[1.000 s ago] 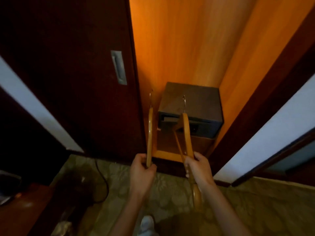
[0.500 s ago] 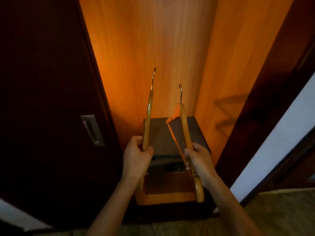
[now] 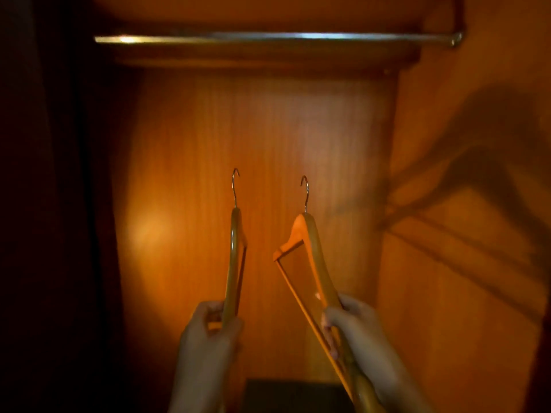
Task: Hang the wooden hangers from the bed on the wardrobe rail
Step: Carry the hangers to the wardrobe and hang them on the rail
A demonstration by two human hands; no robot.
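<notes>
**Two hangers held up below the wardrobe rail**

Two wooden hangers are raised inside the open wardrobe, one in each hand. Along the far left of the frame runs the dark wardrobe door [image 3: 44,204], almost black in this light. Just right of it, lower centre-left, the left hand [image 3: 208,332] has its fingers curled tight around the lower end of the left hanger [image 3: 234,263], which stands nearly upright and edge-on to the camera, its metal hook at the top. At centre-right, the right hand [image 3: 351,323] is closed around one arm and the crossbar of the right hanger [image 3: 310,254], which leans slightly left and shows its triangular shape, hook also uppermost. The two hangers are apart, not touching.

Across the upper part of the frame, well above both hooks, the metal rail [image 3: 268,37] runs horizontally and carries nothing. Behind the hangers is the orange wood back panel [image 3: 268,129]. At the bottom centre a dark box-like top [image 3: 292,394] shows, possibly a safe. On the right side panel [image 3: 477,263] fall shadows of hangers and arms.
</notes>
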